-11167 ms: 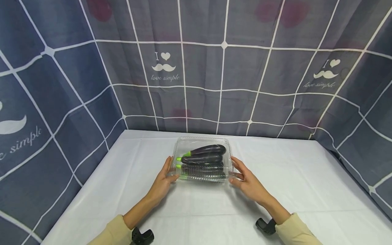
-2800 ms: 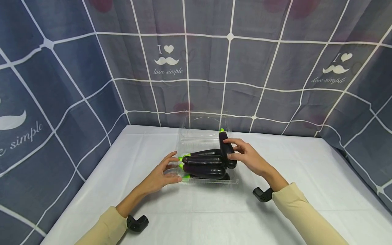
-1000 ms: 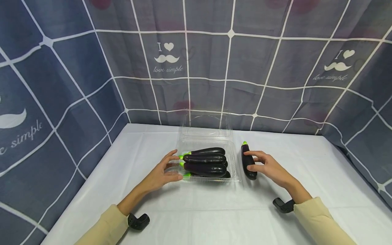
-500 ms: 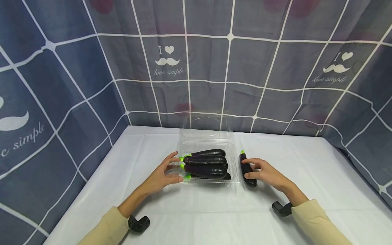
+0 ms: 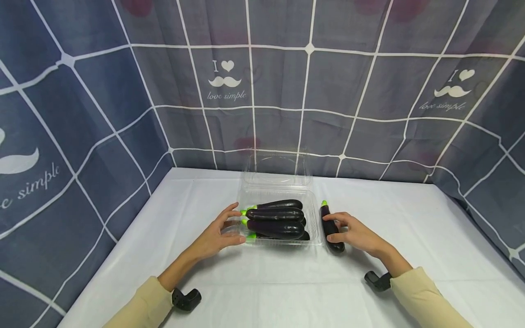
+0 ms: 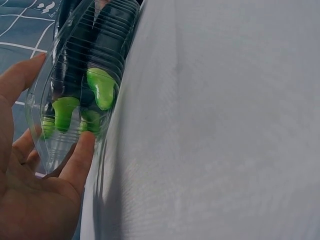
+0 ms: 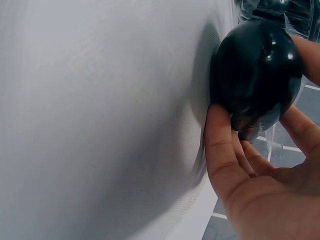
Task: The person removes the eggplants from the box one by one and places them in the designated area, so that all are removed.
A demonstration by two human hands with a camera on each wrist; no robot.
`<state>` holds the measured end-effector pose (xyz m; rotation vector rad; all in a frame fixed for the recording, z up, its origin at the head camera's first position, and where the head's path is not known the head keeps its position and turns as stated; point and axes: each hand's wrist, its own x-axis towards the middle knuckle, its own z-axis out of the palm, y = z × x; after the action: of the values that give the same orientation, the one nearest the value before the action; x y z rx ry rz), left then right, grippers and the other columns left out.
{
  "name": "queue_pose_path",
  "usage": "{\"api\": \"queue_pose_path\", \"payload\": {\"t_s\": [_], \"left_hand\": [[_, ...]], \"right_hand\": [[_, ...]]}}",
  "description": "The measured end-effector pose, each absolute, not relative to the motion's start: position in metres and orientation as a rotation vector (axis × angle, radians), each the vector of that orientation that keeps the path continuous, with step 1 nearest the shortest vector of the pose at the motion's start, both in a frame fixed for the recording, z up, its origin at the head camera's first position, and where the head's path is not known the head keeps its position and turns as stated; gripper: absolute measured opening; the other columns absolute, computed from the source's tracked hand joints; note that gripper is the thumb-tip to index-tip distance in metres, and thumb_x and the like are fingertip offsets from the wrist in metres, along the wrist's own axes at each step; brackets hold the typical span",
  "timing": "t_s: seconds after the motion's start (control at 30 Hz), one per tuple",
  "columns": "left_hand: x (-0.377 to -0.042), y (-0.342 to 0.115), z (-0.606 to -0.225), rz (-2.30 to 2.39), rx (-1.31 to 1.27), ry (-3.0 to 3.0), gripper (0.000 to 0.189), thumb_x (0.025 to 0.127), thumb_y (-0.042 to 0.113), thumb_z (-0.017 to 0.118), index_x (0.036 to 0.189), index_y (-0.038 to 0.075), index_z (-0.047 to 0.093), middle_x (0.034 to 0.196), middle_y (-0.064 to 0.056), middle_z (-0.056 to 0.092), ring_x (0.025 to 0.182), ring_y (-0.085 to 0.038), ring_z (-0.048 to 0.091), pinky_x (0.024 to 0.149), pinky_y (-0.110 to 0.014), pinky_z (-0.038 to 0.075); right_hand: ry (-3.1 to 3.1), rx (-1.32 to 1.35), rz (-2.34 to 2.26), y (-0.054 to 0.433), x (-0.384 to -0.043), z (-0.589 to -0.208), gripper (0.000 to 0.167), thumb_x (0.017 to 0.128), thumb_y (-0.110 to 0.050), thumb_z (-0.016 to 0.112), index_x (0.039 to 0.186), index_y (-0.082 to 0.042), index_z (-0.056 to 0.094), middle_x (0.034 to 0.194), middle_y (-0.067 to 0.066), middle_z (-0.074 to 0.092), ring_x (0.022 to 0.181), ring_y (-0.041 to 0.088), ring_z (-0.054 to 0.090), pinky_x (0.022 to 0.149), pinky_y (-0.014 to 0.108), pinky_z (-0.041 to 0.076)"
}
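Observation:
A clear plastic clamshell container (image 5: 313,214) lies open at the centre of the table, with several dark eggplants (image 5: 275,214) with green stem ends heaped in it. My left hand (image 5: 215,234) holds its left end, thumb at the near corner and other fingers along the side. In the left wrist view the green stem ends (image 6: 102,87) show through the ribbed wall. Right of the container, a single eggplant (image 5: 331,230) lies on the cloth, stem end away from me. My right hand (image 5: 354,233) grips it between thumb and fingers; its rounded end (image 7: 257,70) fills the right wrist view.
The container's transparent lid (image 5: 276,171) stands raised at the back. White cloth (image 5: 262,291) covers the table. Grey-blue checked curtains (image 5: 270,86) rise behind and at both sides. A black wrist device (image 5: 186,299) sits at each sleeve.
The container, shut at first, now has its lid up. My right hand has brought one eggplant out of it to the table on the right, then shifted it slightly nearer. The left hand stays.

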<state>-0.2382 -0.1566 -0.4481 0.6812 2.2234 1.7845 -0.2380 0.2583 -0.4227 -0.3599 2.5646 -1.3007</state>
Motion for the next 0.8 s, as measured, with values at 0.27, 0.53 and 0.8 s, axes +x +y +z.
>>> {"api": "queue_pose_path", "payload": {"t_s": [0.27, 0.53, 0.8], "left_hand": [[-0.2372, -0.1553, -0.4482, 1.785, 0.673, 2.219, 0.062, 0.088, 0.014, 0.076, 0.14, 0.005, 0.044, 0.164, -0.004, 0.007, 0.14, -0.041, 0.03, 0.104, -0.046, 0.044], [-0.2374, -0.1566, -0.4478, 1.782, 0.676, 2.224, 0.063, 0.089, 0.015, 0.076, 0.142, 0.006, 0.043, 0.164, -0.002, 0.007, 0.141, -0.041, 0.029, 0.104, -0.046, 0.044], [-0.237, -0.1573, -0.4479, 1.784, 0.682, 2.22, 0.062, 0.089, 0.014, 0.075, 0.141, 0.005, 0.043, 0.164, -0.005, 0.006, 0.14, -0.042, 0.029, 0.104, -0.047, 0.044]], "right_hand": [[2.577, -0.405, -1.345, 0.258, -0.2367, -0.4244, 0.057, 0.083, -0.021, 0.079, 0.134, -0.007, 0.057, 0.132, 0.014, 0.049, 0.109, 0.03, 0.046, 0.085, 0.04, 0.043], [2.585, -0.411, -1.346, 0.252, -0.2397, -0.4266, 0.058, 0.084, -0.024, 0.078, 0.136, -0.008, 0.056, 0.132, 0.014, 0.049, 0.112, 0.03, 0.046, 0.086, 0.041, 0.042], [2.584, -0.365, -1.361, 0.2578, -0.2376, -0.4264, 0.053, 0.086, -0.024, 0.076, 0.134, -0.011, 0.059, 0.132, 0.012, 0.051, 0.116, 0.031, 0.044, 0.089, 0.043, 0.042]]}}
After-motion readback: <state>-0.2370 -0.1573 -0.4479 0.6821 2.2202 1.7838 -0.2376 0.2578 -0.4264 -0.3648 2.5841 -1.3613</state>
